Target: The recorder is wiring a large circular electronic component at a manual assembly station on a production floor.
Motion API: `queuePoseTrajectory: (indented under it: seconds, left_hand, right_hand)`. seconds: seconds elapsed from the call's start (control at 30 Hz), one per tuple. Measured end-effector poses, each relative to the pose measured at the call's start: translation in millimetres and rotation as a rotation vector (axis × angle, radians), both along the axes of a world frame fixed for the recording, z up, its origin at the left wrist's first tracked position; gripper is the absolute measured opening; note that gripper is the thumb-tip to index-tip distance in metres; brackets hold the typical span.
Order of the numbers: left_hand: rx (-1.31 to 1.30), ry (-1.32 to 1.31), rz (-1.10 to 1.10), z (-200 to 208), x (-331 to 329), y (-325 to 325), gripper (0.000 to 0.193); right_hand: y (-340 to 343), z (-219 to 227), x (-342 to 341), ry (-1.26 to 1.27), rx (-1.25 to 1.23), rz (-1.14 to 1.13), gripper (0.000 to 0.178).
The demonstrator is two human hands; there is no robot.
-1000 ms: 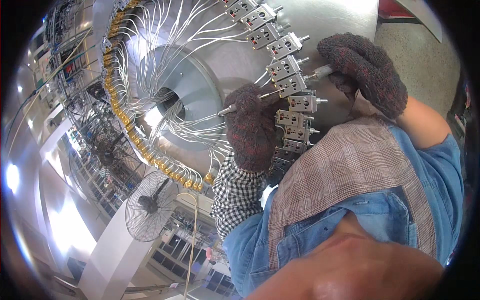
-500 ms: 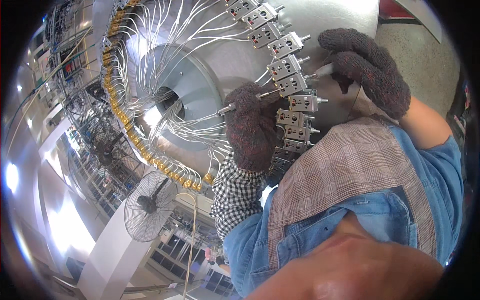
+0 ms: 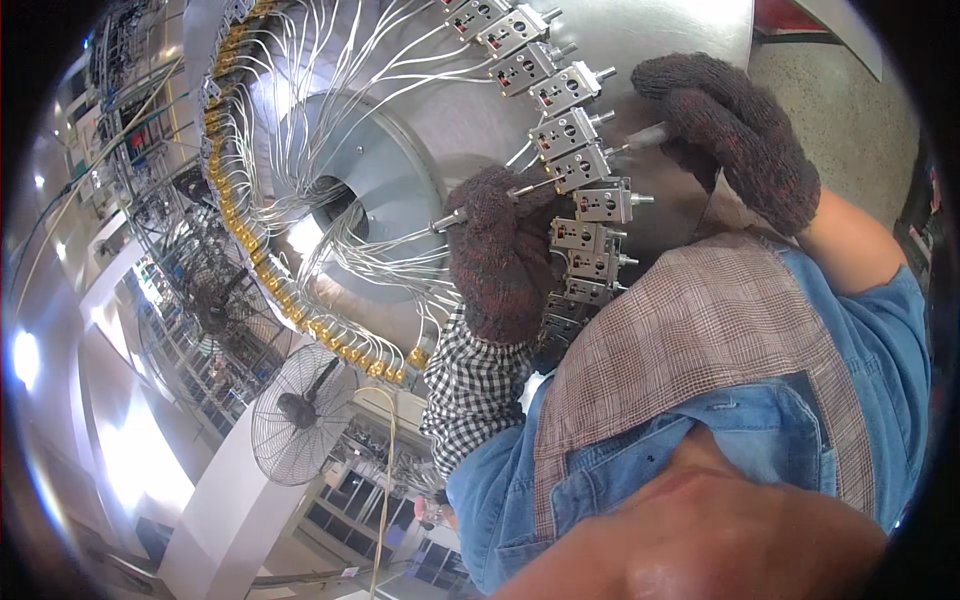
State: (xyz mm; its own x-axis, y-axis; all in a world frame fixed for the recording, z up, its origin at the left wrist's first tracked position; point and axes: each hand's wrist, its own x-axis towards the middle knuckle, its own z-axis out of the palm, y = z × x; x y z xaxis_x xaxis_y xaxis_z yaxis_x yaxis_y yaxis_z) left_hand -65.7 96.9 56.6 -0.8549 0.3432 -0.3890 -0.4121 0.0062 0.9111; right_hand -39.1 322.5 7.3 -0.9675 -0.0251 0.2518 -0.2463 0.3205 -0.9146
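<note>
Several small metal control boxes (image 3: pixel 565 87) with threaded spindles stand in a curved row on a round metal plate (image 3: pixel 455 120). My left hand (image 3: pixel 497 255), in a dark knit glove, is closed around a slim screwdriver-like metal rod (image 3: pixel 450 220). Its thin end meets the face of one control box (image 3: pixel 580 168). On the other side of that box, my gloved right hand (image 3: pixel 745 140) has its fingers curled around a grey cylindrical piece (image 3: pixel 648 136) in line with the spindle. Whether that piece is a tool or a knob I cannot make out. The inner fingers of both hands are hidden.
White wires (image 3: pixel 390 255) fan out from a hub opening (image 3: pixel 338 203) to the boxes and to an arc of brass fittings (image 3: pixel 262 272) along the left rim. Beyond it stand a floor fan (image 3: pixel 297 410) and a white pillar (image 3: pixel 225 515). Grey floor (image 3: pixel 835 120) shows at far right.
Both gloved hands keep their grip and place at the same control box. The whole view has shifted very slightly.
</note>
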Motion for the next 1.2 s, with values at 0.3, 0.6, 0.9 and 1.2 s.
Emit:
queuePoseTrajectory:
  seconds: [0.3, 0.6, 0.9, 1.2]
  left_hand:
    - [-0.388, 0.448, -0.122, -12, 4, -8, 0.029]
    - [-0.323, 0.35, 0.031, -8, 6, 0, 0.023]
    - [-0.153, 0.17, 0.149, -5, 4, 1, 0.017]
    - [-0.172, 0.258, -0.027, -10, 2, -3, 0.023]
  right_hand:
    - [0, 11, 6, -0.417, -0.388, 0.05, 0.033]
    - [0, -8, 9, 0.097, 0.276, 0.022, 0.051]
    - [-7, 5, 8, -0.27, -0.158, -0.013, 0.049]
    - [-10, 13, 9, -0.525, -0.621, -0.057, 0.029]
